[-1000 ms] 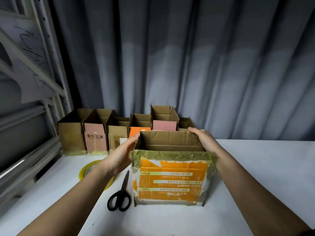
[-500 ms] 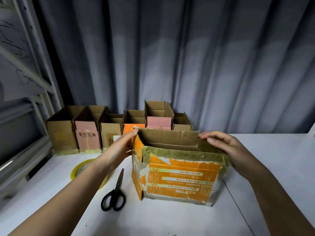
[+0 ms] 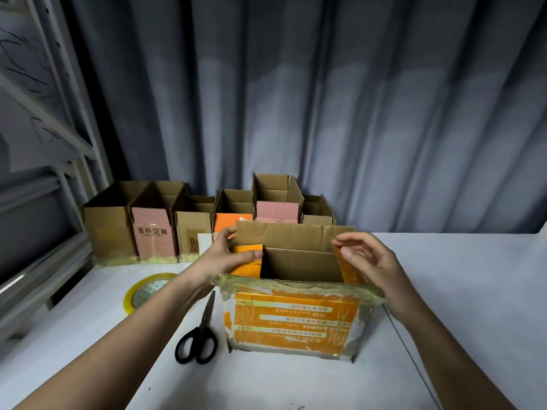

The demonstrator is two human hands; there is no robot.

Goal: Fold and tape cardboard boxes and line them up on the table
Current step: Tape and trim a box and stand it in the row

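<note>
Counter, white, carries everything I can see. Row of six open boxes stands along its far edge at about 11 o'clock, sides touching, in front of the curtain.

Orange box sits upright near centre, at 12 o'clock from my viewpoint, open top up, printed face toward me and upside down, yellowish tape ragged round its upper rim. Long axis runs 9 to 3 o'clock. Rear flap stands upright; both end flaps are raised.

Left hand holds the 9 o'clock end flap, thumb on its orange face, fingers curled at the rear flap's corner. Right hand is at the 3 o'clock end flap; fingers bent, index tip touching or nearly touching the flap. I cannot tell whether it pinches.

Scissors, closed, lie just at 9 o'clock of the box, blades pointing to 12. Tape roll lies flat further toward 9 o'clock.

Judgement: box looks taped and ready to join the row. The gap for it lies at 1 o'clock, beyond the row's right end. Both hands are equally close, one per short end.
</note>
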